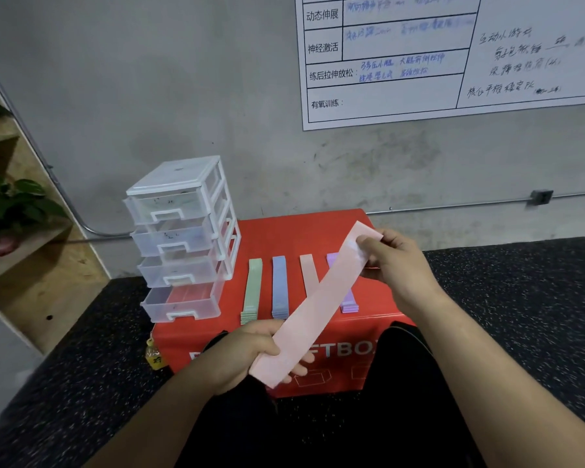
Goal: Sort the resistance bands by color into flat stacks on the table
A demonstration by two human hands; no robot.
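Observation:
A pale pink resistance band (321,298) stretches diagonally above the red box (284,238). My left hand (247,352) grips its near end and my right hand (395,261) pinches its far end. On the box top lie flat stacks side by side: a green stack (252,292), a blue stack (279,285), a pink stack (308,270) and a purple stack (349,304). The held band hides much of the pink and purple stacks.
A clear plastic drawer unit (179,228) stands on the box's left side, its bottom drawer (183,300) pulled out. A grey wall with a whiteboard (453,55) is behind. Wooden shelves with a plant (11,204) stand at the left. Dark speckled floor surrounds the box.

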